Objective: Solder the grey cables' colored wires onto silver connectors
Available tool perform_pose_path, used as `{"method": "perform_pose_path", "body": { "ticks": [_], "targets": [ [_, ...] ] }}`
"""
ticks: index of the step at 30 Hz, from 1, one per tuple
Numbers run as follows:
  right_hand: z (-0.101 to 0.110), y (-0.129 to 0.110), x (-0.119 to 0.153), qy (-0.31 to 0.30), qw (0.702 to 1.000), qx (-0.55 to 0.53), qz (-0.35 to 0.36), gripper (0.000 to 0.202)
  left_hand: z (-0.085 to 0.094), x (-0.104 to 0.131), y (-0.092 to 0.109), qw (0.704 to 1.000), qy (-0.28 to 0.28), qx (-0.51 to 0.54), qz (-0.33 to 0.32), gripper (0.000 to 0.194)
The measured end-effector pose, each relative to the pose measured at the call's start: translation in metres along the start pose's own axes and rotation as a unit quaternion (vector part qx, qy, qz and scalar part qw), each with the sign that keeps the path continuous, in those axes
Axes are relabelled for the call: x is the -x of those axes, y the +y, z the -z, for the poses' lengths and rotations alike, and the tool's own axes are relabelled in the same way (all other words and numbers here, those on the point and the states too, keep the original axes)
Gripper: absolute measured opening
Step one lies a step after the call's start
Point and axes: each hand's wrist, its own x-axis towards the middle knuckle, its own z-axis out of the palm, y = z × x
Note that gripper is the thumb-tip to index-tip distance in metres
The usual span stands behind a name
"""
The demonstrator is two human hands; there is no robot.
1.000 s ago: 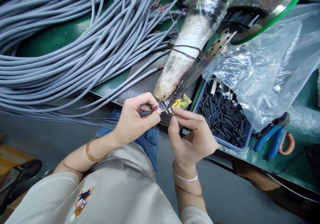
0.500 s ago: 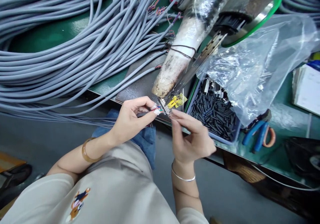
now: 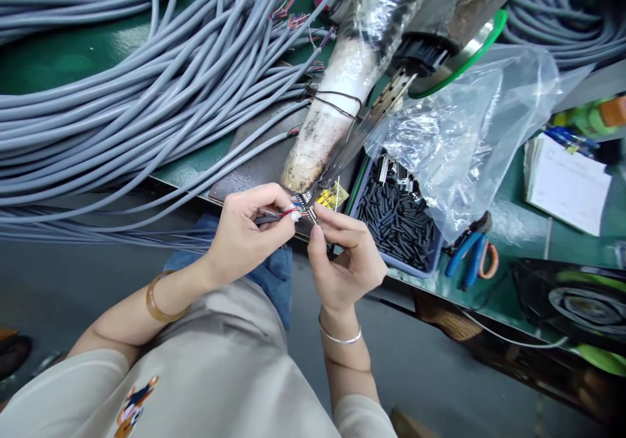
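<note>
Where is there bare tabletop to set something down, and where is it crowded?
Bare green tabletop shows between the pliers and white paper pad, and at left between grey cable bundles. It is crowded around the left hand, right hand and connector, and at the filled tray beside the plastic bag.

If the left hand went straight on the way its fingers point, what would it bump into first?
Most likely the metal connector, just past the left hand and the coloured wires it pinches. The right hand's fingertips come next, though exact depth is hard to judge.
</note>
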Motion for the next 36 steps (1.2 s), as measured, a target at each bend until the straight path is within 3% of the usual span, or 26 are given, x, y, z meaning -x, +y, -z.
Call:
{"method": "perform_pose_path", "body": {
  "ticks": [9,19,25,36],
  "targets": [
    [0.0,-0.002,-0.009,0.005,1.0,0.012,0.011,0.02,0.0,0.0,0.003,0.999,0.009,-0.022,-0.025,0.011],
    [0.002,-0.004,-0.005,-0.011,0.998,0.053,0.04,0.021,0.004,-0.002,0.005,0.999,-0.027,0.003,0.035,0.011],
    [0.002,-0.004,-0.008,-0.009,0.999,0.043,0.023,0.02,0.002,0.002,0.002,0.999,-0.025,-0.006,0.023,0.01],
    [0.003,-0.008,-0.009,-0.016,0.995,0.079,0.056,0.021,0.002,0.0,0.005,0.999,-0.015,-0.039,-0.006,0.011]
  ]
}}
